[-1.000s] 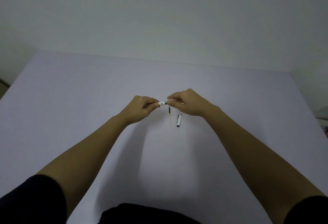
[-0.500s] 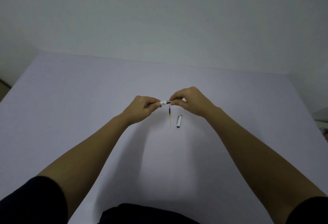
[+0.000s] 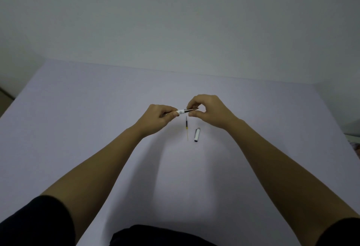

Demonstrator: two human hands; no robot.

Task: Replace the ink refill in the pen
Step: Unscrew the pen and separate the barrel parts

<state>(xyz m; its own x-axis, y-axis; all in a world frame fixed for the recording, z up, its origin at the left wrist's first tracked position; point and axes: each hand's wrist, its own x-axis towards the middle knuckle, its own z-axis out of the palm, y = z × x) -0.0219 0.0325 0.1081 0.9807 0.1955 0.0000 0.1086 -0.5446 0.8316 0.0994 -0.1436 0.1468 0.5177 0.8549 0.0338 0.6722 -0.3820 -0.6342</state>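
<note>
I hold a white pen [image 3: 180, 111] level above the table, its dark metal tip section pointing right. My left hand [image 3: 158, 116] is closed round the barrel, which hides most of it. My right hand [image 3: 211, 111] pinches the tip section between thumb and forefinger. Just below the pen a thin ink refill [image 3: 187, 128] lies on the table, dark at the far end and yellowish toward me. Right of it lies the white pen cap [image 3: 197, 134].
The table [image 3: 97, 128] has a plain pale lilac top, and its far edge meets a bare wall. Its right edge slopes away near some unclear items [image 3: 355, 144] at the frame's right side.
My right fingers have slid rightward along the pen, so more of the dark tip section now shows between my hands. The refill and the cap have stayed put.
</note>
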